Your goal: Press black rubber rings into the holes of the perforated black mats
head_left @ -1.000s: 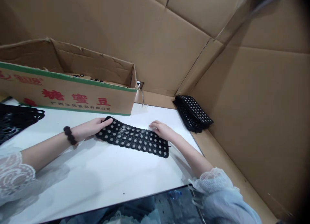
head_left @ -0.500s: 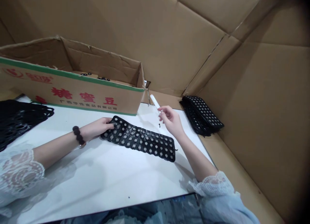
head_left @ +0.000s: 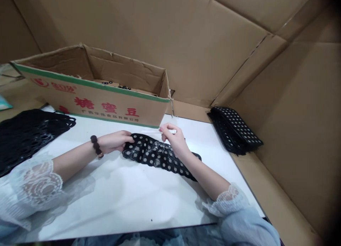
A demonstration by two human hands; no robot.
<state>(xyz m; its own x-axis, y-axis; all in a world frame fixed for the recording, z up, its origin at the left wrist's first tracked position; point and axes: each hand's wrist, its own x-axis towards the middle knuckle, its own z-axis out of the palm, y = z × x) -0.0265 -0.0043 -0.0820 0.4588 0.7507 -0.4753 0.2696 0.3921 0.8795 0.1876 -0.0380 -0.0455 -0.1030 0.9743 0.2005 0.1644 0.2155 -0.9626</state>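
A black rubber strip (head_left: 157,156) full of round holes lies across the white table (head_left: 119,200). My left hand (head_left: 115,141) grips the strip's left end, which is slightly lifted and bunched. My right hand (head_left: 174,139) hovers over the strip's middle, with its fingers pinched on a small white stick (head_left: 172,131). My right forearm covers part of the strip's right end.
A long open cardboard box (head_left: 106,105) with red lettering stands behind the strip, with small black rings inside. A stack of similar holed strips (head_left: 236,130) lies at the right. A pile of black emptied webbing (head_left: 26,132) lies at the left. Cardboard walls enclose the table.
My right hand lifted off the strip, picked up the white stick near the box corner and came back over the strip. My left hand kept hold of the strip's end and bunched it.
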